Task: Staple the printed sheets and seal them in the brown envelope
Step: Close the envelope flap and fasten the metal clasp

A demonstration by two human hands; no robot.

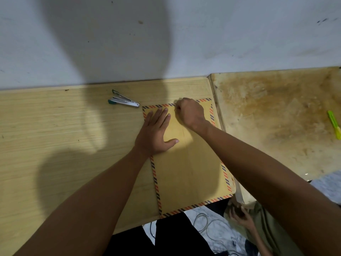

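Note:
The brown envelope (pixel 190 169) with a red and blue striped border lies flat on the wooden table (pixel 64 135), its near end reaching the table's front edge. My left hand (pixel 156 133) presses flat on its upper left part, fingers straight and spread. My right hand (pixel 190 112) is curled into a fist at the envelope's far edge, knuckles down on the paper; whether its fingers pinch anything is hidden. The stapler (pixel 123 101), silver with a green end, lies on the table to the left of the envelope's far corner. No printed sheets are visible.
A white wall (pixel 166 34) stands right behind the table. A stained second table (pixel 276 117) adjoins on the right, with a green-yellow pen-like item (pixel 334 124) near its right edge. Another person's hand (pixel 239 217) and cables show below the front edge.

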